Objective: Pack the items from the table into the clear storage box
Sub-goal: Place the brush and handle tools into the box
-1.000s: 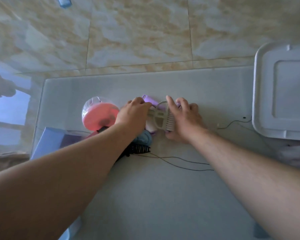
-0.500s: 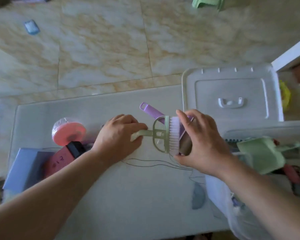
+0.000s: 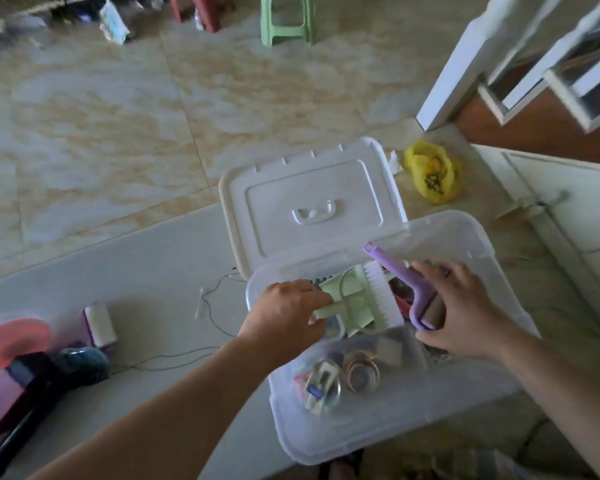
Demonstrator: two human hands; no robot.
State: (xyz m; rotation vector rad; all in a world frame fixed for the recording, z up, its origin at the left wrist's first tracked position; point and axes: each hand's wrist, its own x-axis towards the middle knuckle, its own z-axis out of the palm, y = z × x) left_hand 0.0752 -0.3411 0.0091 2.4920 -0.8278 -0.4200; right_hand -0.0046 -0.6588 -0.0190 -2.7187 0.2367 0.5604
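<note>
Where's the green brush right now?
In the head view, the green brush is held over the open clear box, right of centre, between the left hand on its handle and the right hand holding the purple roller.

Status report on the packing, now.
Left grip holding green brush; right grip holding purple roller. Both over open clear box. Nothing blocking.

Both hands have carried their things from the middle of the table to the lower right of the frame, over the open clear box [image 3: 492, 258]. The left hand [image 3: 284, 317] now holds the green brush [image 3: 368, 303] by its handle above the box's contents, where a second ago it lay on the table. The right hand [image 3: 465, 313] has brought the purple roller [image 3: 413, 289] along beside it.
</note>
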